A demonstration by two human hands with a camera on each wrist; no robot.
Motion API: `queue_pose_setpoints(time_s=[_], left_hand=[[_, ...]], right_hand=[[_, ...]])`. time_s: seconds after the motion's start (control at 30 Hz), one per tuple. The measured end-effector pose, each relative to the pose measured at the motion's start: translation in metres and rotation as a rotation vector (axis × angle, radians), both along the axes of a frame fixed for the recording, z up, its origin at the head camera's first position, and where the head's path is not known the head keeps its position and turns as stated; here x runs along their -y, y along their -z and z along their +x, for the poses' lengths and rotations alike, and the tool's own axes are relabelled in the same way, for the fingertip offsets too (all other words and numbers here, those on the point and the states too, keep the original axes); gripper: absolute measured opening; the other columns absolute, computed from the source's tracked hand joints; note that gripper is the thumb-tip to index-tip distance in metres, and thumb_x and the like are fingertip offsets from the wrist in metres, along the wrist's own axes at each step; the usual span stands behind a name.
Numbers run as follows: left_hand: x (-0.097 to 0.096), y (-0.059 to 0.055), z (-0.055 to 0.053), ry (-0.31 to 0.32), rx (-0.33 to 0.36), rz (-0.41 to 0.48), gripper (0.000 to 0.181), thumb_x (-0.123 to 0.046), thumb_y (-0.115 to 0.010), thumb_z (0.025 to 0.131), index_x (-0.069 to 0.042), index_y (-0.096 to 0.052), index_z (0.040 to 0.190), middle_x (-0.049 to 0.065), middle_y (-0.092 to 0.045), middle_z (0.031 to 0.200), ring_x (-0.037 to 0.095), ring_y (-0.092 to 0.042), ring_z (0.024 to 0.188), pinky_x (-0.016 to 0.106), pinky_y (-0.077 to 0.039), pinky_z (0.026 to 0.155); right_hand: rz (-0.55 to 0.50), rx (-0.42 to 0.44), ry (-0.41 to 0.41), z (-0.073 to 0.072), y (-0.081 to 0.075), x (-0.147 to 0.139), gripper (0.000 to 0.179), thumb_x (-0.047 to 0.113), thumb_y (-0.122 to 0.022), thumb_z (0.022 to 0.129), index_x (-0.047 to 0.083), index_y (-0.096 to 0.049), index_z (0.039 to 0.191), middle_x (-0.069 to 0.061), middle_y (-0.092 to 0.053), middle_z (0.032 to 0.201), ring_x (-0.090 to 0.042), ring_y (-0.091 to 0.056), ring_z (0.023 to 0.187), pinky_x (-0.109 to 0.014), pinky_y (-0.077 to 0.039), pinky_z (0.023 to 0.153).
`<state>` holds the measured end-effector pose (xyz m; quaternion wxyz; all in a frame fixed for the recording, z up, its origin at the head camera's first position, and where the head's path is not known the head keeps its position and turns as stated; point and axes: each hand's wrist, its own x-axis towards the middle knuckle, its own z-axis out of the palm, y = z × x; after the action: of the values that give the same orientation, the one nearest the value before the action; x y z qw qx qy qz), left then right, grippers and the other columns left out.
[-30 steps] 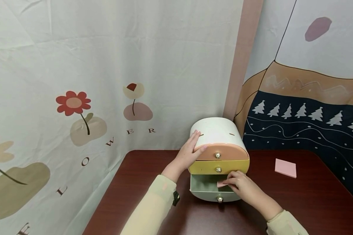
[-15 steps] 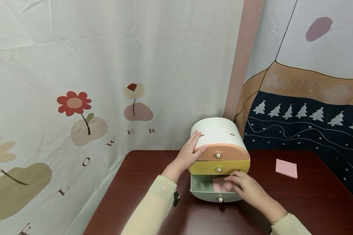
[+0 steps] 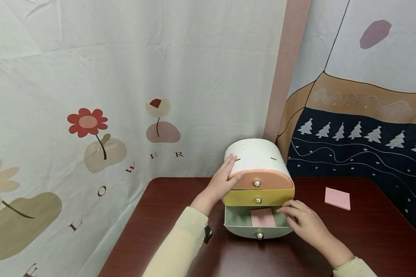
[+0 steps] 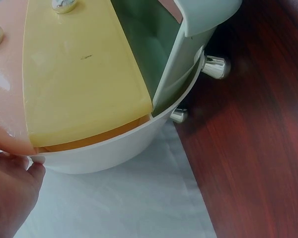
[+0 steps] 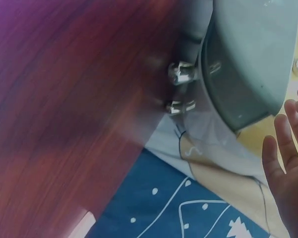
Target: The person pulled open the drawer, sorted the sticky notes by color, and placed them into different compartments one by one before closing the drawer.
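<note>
A small rounded storage box (image 3: 254, 152) with a white shell has three drawers. The orange drawer (image 3: 242, 179) and yellow drawer (image 3: 240, 197) are pushed in, while the green bottom drawer (image 3: 234, 231) is pulled out. Inside it lies a pink sticky note pad (image 3: 262, 218). My left hand (image 3: 221, 184) rests on the box's left side, fingers laid along the shell and thumb on the orange front; the left wrist view has this hand (image 4: 12, 186) at the shell's rim. My right hand (image 3: 306, 223) holds nothing, its fingertips close by the green drawer's right end.
A second pink sticky note pad (image 3: 337, 198) lies on the dark red-brown table (image 3: 332, 227), right of the box. A light curtain (image 3: 208, 96) printed with flowers hangs behind, and a dark blue tree-patterned cloth (image 3: 353, 154) hangs at the right. The box stands on short metal feet (image 5: 181, 106).
My right hand has let go of the pink sticky note pad, which now lies flat in the green drawer, and has drawn back to the right. The left hand has stayed put.
</note>
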<state>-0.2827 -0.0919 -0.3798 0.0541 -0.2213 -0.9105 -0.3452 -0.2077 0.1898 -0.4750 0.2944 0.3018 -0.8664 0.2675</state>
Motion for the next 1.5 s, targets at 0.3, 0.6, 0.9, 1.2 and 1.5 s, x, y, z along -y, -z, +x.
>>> queue_pose_setpoints(time_s=[0.3,0.6,0.9,1.2,1.5], left_hand=[[0.000,0.001,0.000,0.007,-0.010,0.006,0.072,-0.057,-0.044,0.094,-0.022,-0.019,0.153,-0.003,-0.011,0.160,0.016,-0.014,0.146,0.045,-0.022,0.115],[0.000,-0.001,0.001,0.004,0.005,0.014,0.071,-0.053,-0.046,0.095,-0.022,-0.020,0.152,-0.003,-0.011,0.160,0.014,-0.014,0.146,0.044,-0.021,0.116],[0.000,-0.001,0.001,0.006,0.004,0.025,0.070,-0.053,-0.045,0.095,-0.022,-0.020,0.152,-0.003,-0.011,0.160,0.017,-0.015,0.146,0.046,-0.022,0.115],[0.001,-0.002,0.001,-0.002,0.002,0.013,0.071,-0.053,-0.046,0.095,-0.022,-0.020,0.152,-0.003,-0.012,0.160,0.015,-0.016,0.145,0.044,-0.022,0.115],[0.000,0.001,-0.001,0.002,-0.004,0.002,0.072,-0.058,-0.043,0.094,-0.024,-0.019,0.153,-0.005,-0.010,0.160,0.014,-0.015,0.145,0.044,-0.023,0.115]], right_hand=[[-0.014,0.001,0.078,0.001,-0.001,-0.021,0.032,-0.006,-0.068,0.072,0.020,-0.073,0.090,0.015,-0.059,0.092,-0.001,-0.046,0.082,-0.010,-0.035,0.066],[0.014,0.079,0.276,-0.006,0.000,-0.051,0.028,-0.003,-0.064,0.076,0.019,-0.072,0.093,0.006,-0.061,0.093,-0.010,-0.050,0.082,-0.024,-0.042,0.060],[0.035,0.173,0.413,-0.016,0.002,-0.076,0.025,0.002,-0.063,0.078,0.009,-0.069,0.101,-0.008,-0.062,0.092,-0.021,-0.051,0.075,-0.035,-0.042,0.057],[0.052,0.371,0.503,-0.026,0.008,-0.092,0.047,0.011,-0.064,0.082,-0.005,-0.052,0.125,-0.034,-0.045,0.124,-0.049,-0.047,0.104,-0.065,-0.044,0.074],[0.012,0.596,0.584,-0.044,0.013,-0.110,0.071,0.025,-0.061,0.087,-0.019,-0.031,0.134,-0.044,-0.029,0.127,-0.057,-0.036,0.104,-0.068,-0.039,0.079]])
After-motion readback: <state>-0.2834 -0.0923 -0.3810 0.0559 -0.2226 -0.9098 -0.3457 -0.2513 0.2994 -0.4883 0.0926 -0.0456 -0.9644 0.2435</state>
